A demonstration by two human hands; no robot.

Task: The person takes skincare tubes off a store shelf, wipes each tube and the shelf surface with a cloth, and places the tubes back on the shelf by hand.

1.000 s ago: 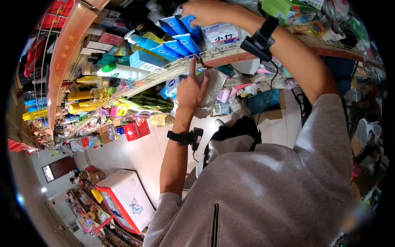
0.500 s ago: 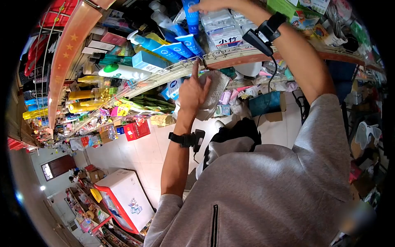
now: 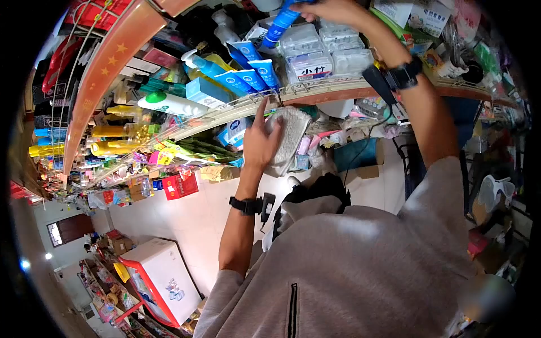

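My right hand grips a blue squeeze tube by one end, holding it tilted over the top shelf. Below it on that shelf stand several more blue tubes, next to clear packs with a white label. My left hand is at the shelf's front rail, index finger stretched up toward the wire edge. A whitish cloth is bunched against its palm and hangs beside the thumb; the other fingers are partly hidden.
A pump bottle, a light-blue box and a white bottle with a green cap crowd the shelf to the left. Lower shelves hold packets and bottles. A white chest freezer with red trim stands behind on the tiled floor.
My right hand has moved right, and the tube in it has gone from nearly upright to slanted. My left hand, with the cloth, has shifted slightly left and down in the view.
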